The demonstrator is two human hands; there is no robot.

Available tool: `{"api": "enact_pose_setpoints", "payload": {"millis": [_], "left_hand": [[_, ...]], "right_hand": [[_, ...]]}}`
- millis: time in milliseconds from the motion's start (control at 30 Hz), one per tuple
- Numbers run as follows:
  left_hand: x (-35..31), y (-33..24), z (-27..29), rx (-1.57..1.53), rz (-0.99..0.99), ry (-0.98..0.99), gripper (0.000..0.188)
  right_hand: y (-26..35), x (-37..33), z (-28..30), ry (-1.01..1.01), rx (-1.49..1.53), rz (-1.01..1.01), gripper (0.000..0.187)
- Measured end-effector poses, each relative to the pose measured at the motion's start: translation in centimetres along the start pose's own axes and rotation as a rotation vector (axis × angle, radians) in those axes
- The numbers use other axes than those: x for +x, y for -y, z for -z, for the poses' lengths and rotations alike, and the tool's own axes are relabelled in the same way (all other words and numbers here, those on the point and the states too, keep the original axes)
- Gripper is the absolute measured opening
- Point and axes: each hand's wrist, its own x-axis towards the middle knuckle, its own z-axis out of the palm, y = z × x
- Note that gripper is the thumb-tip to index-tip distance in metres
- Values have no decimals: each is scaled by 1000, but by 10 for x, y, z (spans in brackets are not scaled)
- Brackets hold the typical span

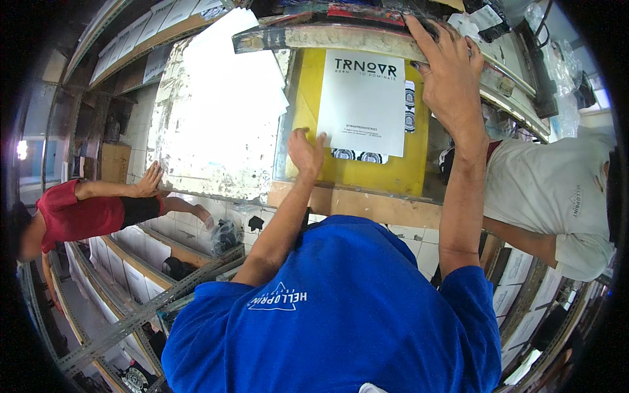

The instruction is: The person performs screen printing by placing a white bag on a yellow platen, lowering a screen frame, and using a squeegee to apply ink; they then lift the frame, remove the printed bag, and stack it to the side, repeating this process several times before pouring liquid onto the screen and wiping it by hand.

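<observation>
A white printed sheet (364, 105) lies on the yellow mesh (393, 171) of a wooden screen frame (367, 204) in front of me. My left hand (305, 153) is at the sheet's lower left corner, fingertips curled on its edge. My right hand (449, 71) reaches over the frame's far right rail with fingers spread, gripping it. Small round black-and-white prints (359, 156) show under the sheet's lower edge and at its right side.
A paint-crusted white board (216, 118) with loose white sheets lies left of the frame. A person in a red shirt (78, 213) leans on it from the left. Another person in a pale shirt (557, 190) stands at the right. Metal shelving with boxes (131, 275) runs lower left.
</observation>
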Motion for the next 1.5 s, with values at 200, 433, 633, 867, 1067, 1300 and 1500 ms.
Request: {"api": "enact_pose_setpoints", "payload": {"millis": [200,433,633,867,1067,1300,1500], "left_hand": [[-18,-10,-11,103,-100,-37,34],[-4,-23,-10,-591,241,79,37],[28,-59,40,-506,1,58,44],[97,-14,108,-462,-52,63,47],[149,101,159,-392,88,-13,50],[190,253,224,-335,155,-198,49],[179,272,231,448,199,-587,74]], "right_hand": [[9,11,20,116,17,-50,68],[5,13,19,73,9,-10,71],[-11,8,2,15,-4,12,75],[-8,13,8,81,-28,-24,76],[-11,8,3,61,-71,-31,78],[-1,-7,0,81,-63,-36,81],[13,-30,-4,120,-83,-68,78]]}}
